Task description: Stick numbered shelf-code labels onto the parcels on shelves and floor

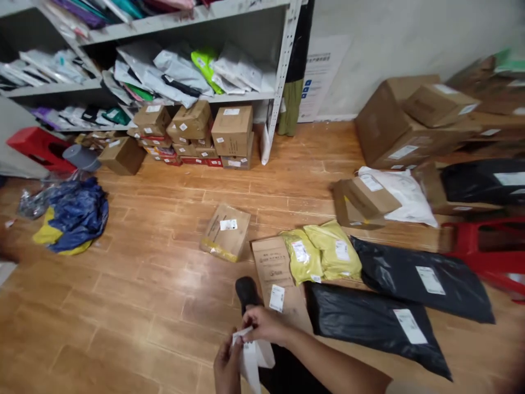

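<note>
My left hand (pixel 228 358) is closed on the left edge of a white strip of labels (pixel 249 365), which hangs down in front of my dark-clothed legs. At the strip's upper end my right hand (pixel 262 325) pinches it, the fingers of both hands close together. Dark print shows near the fingertips; I cannot read it. Just beyond the hands is a dark shoe (pixel 246 291). Beside my right hand lies a long flat carton (pixel 283 284) with a white label. Farther out, a smaller taped carton (pixel 226 232) sits on the floor.
Yellow mailers (pixel 330 253) and black bags (pixel 377 328) lie to the right, near a red stool (pixel 492 251). Stacked cartons (pixel 410 120) stand by the wall. A shelf (pixel 283 71) holds bagged parcels. A blue and yellow bundle (pixel 77 213) lies left on the wooden floor.
</note>
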Demonstrator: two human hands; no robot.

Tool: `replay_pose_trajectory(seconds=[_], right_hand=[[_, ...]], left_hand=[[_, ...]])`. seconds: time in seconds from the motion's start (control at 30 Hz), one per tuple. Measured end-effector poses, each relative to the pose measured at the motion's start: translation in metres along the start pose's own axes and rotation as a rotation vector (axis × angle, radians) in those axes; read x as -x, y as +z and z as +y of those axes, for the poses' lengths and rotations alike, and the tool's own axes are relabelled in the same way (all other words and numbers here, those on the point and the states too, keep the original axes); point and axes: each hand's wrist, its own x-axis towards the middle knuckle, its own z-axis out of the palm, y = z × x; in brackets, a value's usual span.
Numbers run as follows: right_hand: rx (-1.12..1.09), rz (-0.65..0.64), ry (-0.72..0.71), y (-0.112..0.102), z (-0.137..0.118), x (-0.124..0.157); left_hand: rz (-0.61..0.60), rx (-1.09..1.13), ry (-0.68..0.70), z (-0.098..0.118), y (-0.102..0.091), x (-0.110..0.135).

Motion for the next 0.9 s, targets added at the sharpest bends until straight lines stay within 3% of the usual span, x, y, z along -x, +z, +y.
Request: replay_pose_trajectory(seconds=[0.23, 0.33, 0.5, 0.6, 0.7, 0.8, 0.9], right_hand=[[-0.131, 0.128, 0.038, -0.015, -0.044, -0.145], [-0.161, 0.116, 0.021, -0.020, -0.055, -0.183], [-0.116, 0.317, -0.039, -0.033, -0.056, -0.231], [-0.135, 0.512, -0.052, -0.040, -0.053, -0.257], [-0.261, 0.654, -0.118, -0.038, -0.054, -0.279], [-0.360, 0.691, -0.153, -0.029, -0.058, -0.297], [-0.406, 0.722, -0.166, -0.022, -0.062, -0.309]], left_hand=[[-0.072, 0.077, -0.097, 0.080, 0.026, -0.143], [-0.108, -0.014, -0.216, 0.107, 0.034, -0.191], [-0.135, -0.278, -0.078, 0.132, 0.052, -0.263], [-0.198, -0.259, -0.181, 0.139, 0.065, -0.302], [-0.245, -0.399, -0.276, 0.147, 0.070, -0.335], [-0.225, -0.620, -0.158, 0.158, 0.070, -0.357], [-0.242, -0.676, -0.098, 0.171, 0.076, -0.365]])
